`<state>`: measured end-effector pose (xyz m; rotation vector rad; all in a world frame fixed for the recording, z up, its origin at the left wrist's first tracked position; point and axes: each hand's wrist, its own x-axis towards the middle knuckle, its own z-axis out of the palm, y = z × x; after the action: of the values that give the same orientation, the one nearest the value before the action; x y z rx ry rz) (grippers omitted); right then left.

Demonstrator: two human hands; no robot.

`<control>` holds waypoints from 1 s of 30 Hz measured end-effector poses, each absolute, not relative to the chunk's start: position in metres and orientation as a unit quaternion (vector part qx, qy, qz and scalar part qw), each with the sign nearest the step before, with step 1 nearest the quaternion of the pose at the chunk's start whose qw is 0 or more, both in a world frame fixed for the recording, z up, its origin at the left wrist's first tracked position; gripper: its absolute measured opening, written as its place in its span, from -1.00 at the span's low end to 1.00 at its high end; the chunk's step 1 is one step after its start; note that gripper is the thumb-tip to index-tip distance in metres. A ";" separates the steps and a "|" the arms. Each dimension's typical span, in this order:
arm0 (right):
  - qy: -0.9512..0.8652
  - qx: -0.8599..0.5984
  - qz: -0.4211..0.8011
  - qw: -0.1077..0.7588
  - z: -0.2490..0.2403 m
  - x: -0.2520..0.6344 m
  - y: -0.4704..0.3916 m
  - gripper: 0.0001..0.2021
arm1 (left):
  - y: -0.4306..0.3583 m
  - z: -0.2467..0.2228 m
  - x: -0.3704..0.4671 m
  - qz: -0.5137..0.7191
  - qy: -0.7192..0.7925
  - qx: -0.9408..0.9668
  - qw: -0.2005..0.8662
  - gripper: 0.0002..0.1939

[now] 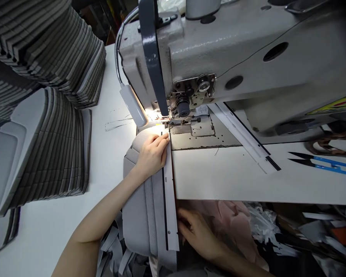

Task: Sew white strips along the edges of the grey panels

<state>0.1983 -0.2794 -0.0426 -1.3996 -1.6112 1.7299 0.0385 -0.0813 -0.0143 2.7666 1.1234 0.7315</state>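
Right hand (197, 232) down at the bench edge, fingers spread flat against the white strip (170, 200), keeping it straight; left hand (152, 154) presses the grey padded panel (141, 215), fingers together, toward the sewing machine's (248, 57) needle.

Left hand (152, 154) palm down, fingers together and extended up-frame, fingertips (165, 139) pressed flat, thumb tucked alongside; left forearm bare, running from bottom-left diagonally up to the wrist, wrist fairly straight; right hand (196, 232) lower in frame, palm down, fingers loosely spread and pointing left, curled a little at the tips; right forearm enters from bottom-right, bare; hands well apart.
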 end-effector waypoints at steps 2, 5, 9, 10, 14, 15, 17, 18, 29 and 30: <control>-0.552 -0.490 0.644 0.203 -0.041 0.195 -0.276 -0.78 | -0.078 -0.015 0.039 0.231 0.370 0.899 0.039 -0.79; -0.538 -0.500 0.645 0.208 -0.038 0.194 -0.271 -0.79 | -0.071 -0.017 0.039 0.228 0.374 0.898 0.037 -0.79; -0.518 -0.507 0.646 0.239 -0.034 0.194 -0.271 -0.80 | -0.059 -0.018 0.041 0.230 0.366 0.901 0.029 -0.79; -0.508 -0.504 0.651 0.252 -0.034 0.193 -0.272 -0.80 | -0.056 -0.018 0.042 0.229 0.366 0.902 0.025 -0.79; -0.460 -0.494 0.679 0.287 -0.030 0.192 -0.278 -0.74 | -0.061 -0.016 0.044 0.226 0.385 0.894 0.031 -0.77; -0.450 -0.495 0.684 0.290 -0.029 0.191 -0.280 -0.70 | -0.069 -0.015 0.043 0.229 0.391 0.891 0.039 -0.76; -0.435 -0.505 0.682 0.299 -0.030 0.190 -0.285 -0.66 | -0.091 -0.014 0.040 0.236 0.401 0.884 0.055 -0.73; -0.430 -0.512 0.678 0.306 -0.031 0.189 -0.287 -0.64 | -0.105 -0.013 0.039 0.240 0.403 0.881 0.061 -0.70; -0.538 -0.489 0.599 0.336 -0.034 0.195 -0.293 -0.39 | -0.161 -0.016 0.035 0.291 0.397 0.868 0.062 -0.55; -0.548 -0.480 0.598 0.335 -0.033 0.196 -0.294 -0.39 | -0.160 -0.017 0.036 0.292 0.396 0.869 0.062 -0.55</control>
<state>0.1963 -0.2936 -0.0326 -1.2510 -1.4296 1.5598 0.0357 -0.1598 -0.0167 2.6261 1.1959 0.8830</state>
